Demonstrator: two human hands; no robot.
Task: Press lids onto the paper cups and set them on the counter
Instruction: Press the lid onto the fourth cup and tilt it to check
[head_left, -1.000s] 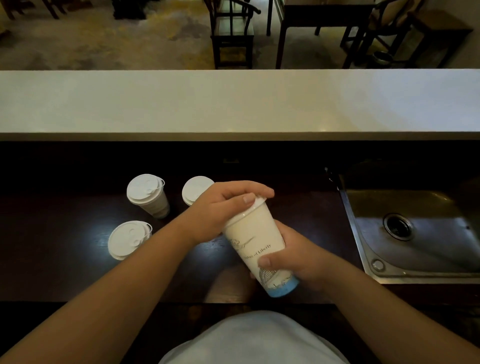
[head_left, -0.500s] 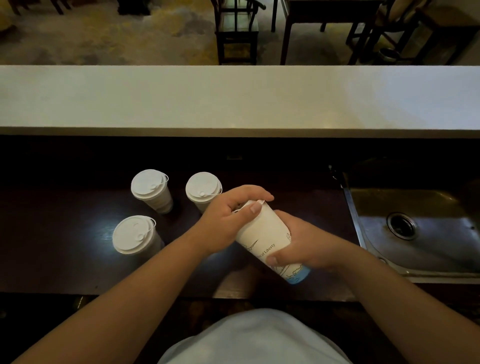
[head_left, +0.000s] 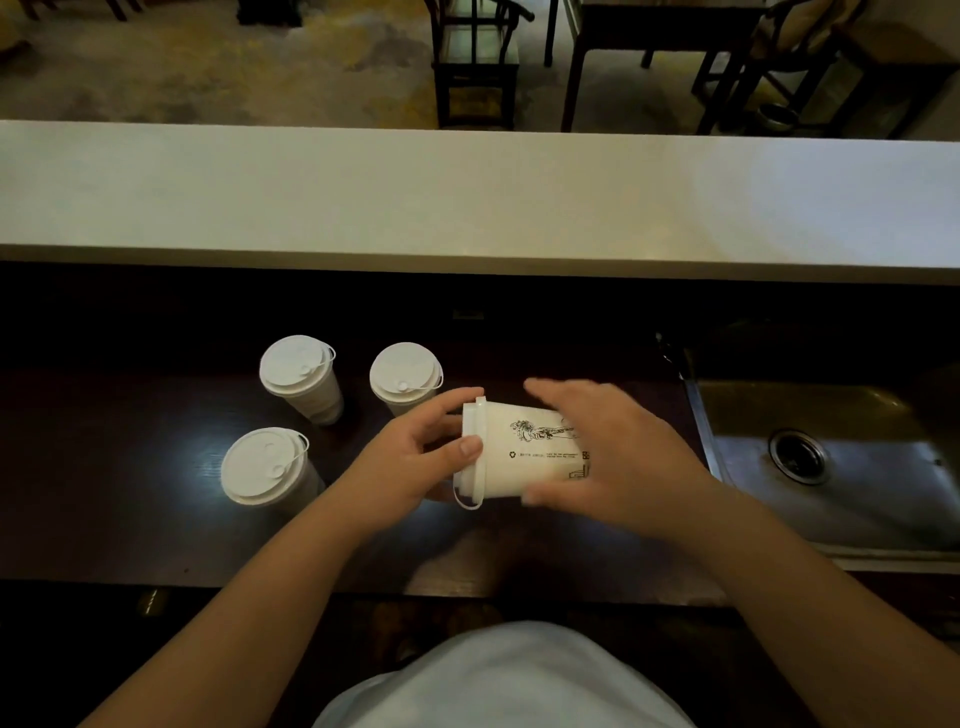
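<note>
Head camera, single view looking down past my pale shirt front (head_left: 498, 680). My left hand (head_left: 415, 457) reached in from the lower left, forearm angled toward the middle, fingers and thumb curled round the white plastic lid (head_left: 475, 449) at the mouth of a white paper cup printed with dark line art (head_left: 524, 452). Cup lay on its side in the air above the dark wooden worktop (head_left: 130, 493), lid end pointing left, base end to the right. My right hand (head_left: 613, 447) came in from the lower right and wrapped the base half of the cup, fingers spread over the far side, thumb on the near side; the base itself was hidden under the palm. Both grips held the one cup between them.

Three other white lidded paper cups stood upright on the worktop left of my hands: far left (head_left: 301, 376), far middle (head_left: 405, 376) just beyond my left fingers, near left (head_left: 267, 470). Steel sink (head_left: 841, 467) sat at the right. Long pale raised counter (head_left: 467, 197) ran across beyond the worktop.
</note>
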